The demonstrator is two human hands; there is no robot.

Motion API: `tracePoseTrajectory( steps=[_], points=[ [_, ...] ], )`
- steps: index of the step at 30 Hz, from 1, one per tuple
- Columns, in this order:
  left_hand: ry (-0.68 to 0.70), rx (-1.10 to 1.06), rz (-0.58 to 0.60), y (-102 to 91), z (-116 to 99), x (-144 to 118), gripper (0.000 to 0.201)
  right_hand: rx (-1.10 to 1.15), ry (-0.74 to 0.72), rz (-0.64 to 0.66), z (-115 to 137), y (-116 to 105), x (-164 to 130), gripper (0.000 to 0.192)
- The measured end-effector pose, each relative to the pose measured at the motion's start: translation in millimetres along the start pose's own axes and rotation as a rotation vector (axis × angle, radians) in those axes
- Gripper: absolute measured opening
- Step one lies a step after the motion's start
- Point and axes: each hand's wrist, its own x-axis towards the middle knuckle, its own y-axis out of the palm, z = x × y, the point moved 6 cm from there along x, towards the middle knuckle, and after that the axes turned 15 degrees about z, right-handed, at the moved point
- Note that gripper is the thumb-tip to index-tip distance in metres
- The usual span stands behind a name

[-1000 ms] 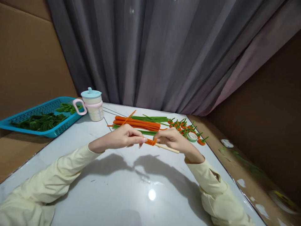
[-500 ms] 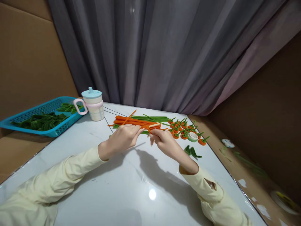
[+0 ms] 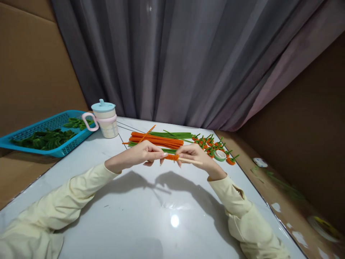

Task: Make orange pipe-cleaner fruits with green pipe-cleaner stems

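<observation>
Our left hand (image 3: 141, 154) and right hand (image 3: 196, 154) hold an orange pipe-cleaner coil (image 3: 171, 157) around a wooden stick (image 3: 192, 161). Orange pipe cleaners (image 3: 157, 140) lie beyond.

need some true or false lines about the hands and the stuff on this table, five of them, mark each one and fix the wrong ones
1. An orange coil is wound around a pale stick. True.
2. The lidded cup stands inside the blue basket. False: it stands on the table, beside the basket.
3. The tape roll lies near orange pieces with green stems. True.
4. The right hand lies flat on the table. False: it is raised, at the coil.
5. Green pieces lie in the basket. True.
</observation>
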Motion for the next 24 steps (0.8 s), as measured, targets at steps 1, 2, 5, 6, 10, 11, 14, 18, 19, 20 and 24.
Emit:
tracePoseTrajectory(
  steps=[1, 2, 5, 6, 10, 11, 14, 18, 19, 20, 24],
  points=[
    [0.028, -0.006, -0.034, -1.4, 1, 1, 0.039, 0.147, 0.004, -0.051, -6, 2, 3, 0.022],
    [0.05, 0.009, -0.087, -3.5, 3, 1, 0.039, 0.212, 0.008, -0.092, -11, 5, 6, 0.025],
    [0.119, 0.207, -0.335, -12.1, 3, -2, 0.037, 0.265, 0.016, -0.19, -14, 14, 14, 0.03],
    [0.162, 0.316, -0.428, -13.8, -1, -5, 0.035, 0.267, 0.026, -0.203, -14, 17, 16, 0.032],
    [0.338, 0.76, -0.661, -6.9, -12, -13, 0.029, 0.156, 0.116, -0.213, -8, 21, 18, 0.04],
    [0.343, 0.841, -0.674, -4.1, -12, -12, 0.029, 0.102, 0.14, -0.221, -6, 19, 17, 0.039],
    [0.275, 0.994, -0.636, 1.7, -7, -8, 0.03, -0.09, 0.189, -0.242, -2, 14, 13, 0.032],
    [0.145, 1.005, -0.488, 5.4, -5, -4, 0.03, -0.343, 0.232, -0.258, 4, 11, 6, 0.019],
    [0.119, 0.973, -0.441, 5.5, -4, -3, 0.03, -0.436, 0.25, -0.231, 6, 12, 5, 0.022],
    [0.095, 0.931, -0.388, 5.2, -4, -3, 0.03, -0.56, 0.27, -0.178, 8, 13, 4, 0.026],
    [-0.01, 0.702, -0.144, 0.4, -1, -1, 0.039, -1.007, 0.249, 0.07, 13, 20, 1, 0.037]
  ],
)
